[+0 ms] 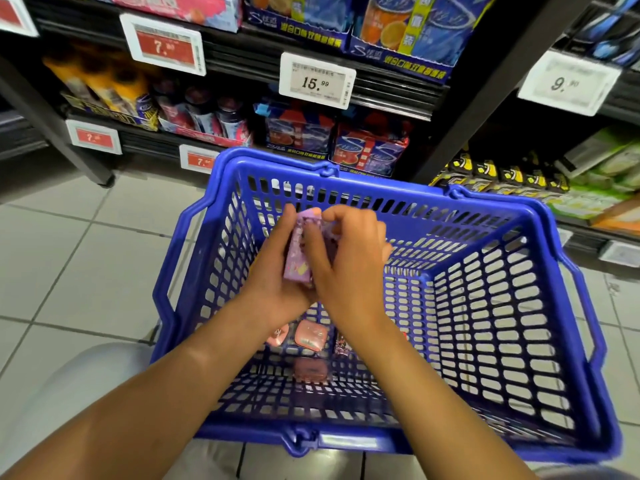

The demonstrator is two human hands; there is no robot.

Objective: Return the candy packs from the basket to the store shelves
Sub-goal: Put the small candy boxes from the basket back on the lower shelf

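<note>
Head view, above a blue basket (540, 306) on the tiled floor (69, 258) before the shelves (391, 88). We hold purple candy packs (298, 258) over the basket's middle: our left hand (273, 271) grips them from below, and our right hand (349, 258) curls over them from the right, fingers pinching the top edge. Pink packs (310, 335) lie on the basket floor beneath our wrists. Price tags (316, 81) reading 15.99, 9 and 7 hang on the shelf edges; boxed sweets fill the shelves.
</note>
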